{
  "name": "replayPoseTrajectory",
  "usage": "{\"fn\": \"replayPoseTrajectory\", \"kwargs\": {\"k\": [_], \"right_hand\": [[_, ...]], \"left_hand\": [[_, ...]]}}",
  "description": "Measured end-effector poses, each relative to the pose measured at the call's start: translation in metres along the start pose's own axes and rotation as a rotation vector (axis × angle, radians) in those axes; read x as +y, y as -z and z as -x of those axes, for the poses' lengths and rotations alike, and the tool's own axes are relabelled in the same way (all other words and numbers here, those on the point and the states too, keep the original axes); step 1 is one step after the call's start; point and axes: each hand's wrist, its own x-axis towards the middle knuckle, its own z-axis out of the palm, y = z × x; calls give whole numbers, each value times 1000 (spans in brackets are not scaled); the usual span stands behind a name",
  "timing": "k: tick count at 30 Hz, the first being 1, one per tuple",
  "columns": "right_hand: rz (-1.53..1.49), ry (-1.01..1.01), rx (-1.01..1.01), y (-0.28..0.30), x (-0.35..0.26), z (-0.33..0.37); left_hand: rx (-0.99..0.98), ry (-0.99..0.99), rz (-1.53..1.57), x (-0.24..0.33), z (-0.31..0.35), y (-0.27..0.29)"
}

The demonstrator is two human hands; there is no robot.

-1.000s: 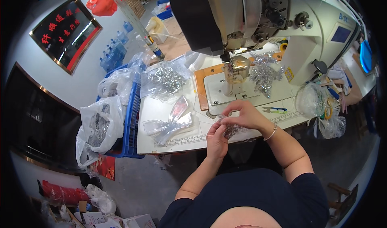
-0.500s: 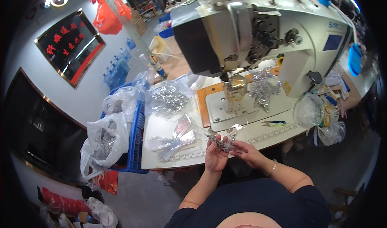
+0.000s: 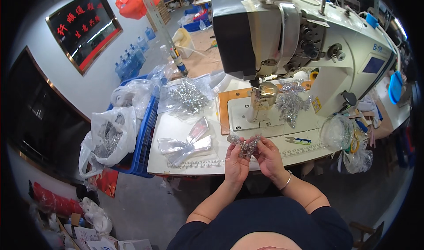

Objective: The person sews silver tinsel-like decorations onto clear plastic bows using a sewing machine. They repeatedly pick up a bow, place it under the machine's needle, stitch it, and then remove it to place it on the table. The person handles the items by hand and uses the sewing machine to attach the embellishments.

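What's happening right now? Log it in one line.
left hand: holding glittery silver piece | right hand: same piece | sewing machine: in front | snips: on table, right | silver bow: left

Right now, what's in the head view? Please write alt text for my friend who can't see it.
A person's left hand and right hand hold a sparkly silver piece at the front edge of a white table. Behind them stands a sewing machine; a shiny bow lies to the left and snips to the right.

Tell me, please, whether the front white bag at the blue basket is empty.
Not empty: silvery, glittering pieces show inside the white bag; how full it is, I cannot tell.
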Motion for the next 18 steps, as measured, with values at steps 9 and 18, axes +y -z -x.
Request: {"fn": "replayPoseTrajectory", "kwargs": {"k": [9, 18], "right_hand": [[164, 48, 104, 13, 3, -1], [1145, 729, -146, -49, -24, 5]], "left_hand": [[-35, -86, -53, 7, -5, 0], [-123, -187, -260, 14, -4, -8]]}}
